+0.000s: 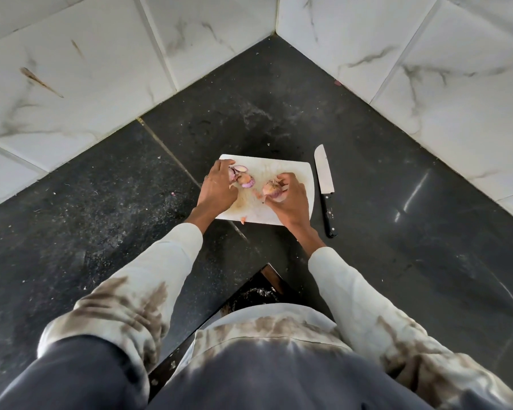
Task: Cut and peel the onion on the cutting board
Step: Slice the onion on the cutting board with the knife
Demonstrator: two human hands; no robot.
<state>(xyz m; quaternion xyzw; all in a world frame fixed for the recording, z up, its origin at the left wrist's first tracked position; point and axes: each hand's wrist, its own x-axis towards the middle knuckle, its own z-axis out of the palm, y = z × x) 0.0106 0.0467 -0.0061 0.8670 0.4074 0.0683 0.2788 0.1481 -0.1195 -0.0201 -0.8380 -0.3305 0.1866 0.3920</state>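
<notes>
A white cutting board (290,170) lies on the black counter in the corner. My right hand (289,199) grips a purple onion half (270,189) near the board's middle, fingers curled over its top. My left hand (219,186) is at the board's left edge, its fingers curled against loose purple onion pieces and peel (243,178). A small scrap of peel (243,219) lies at the board's front edge. A knife (324,180) with a black handle lies on the counter just right of the board, blade pointing away from me.
White marble-look wall tiles (427,84) close the corner on both sides behind the board. The black counter (101,202) is dusty with crumbs and stretches left and right. Its front edge notches inward near my body.
</notes>
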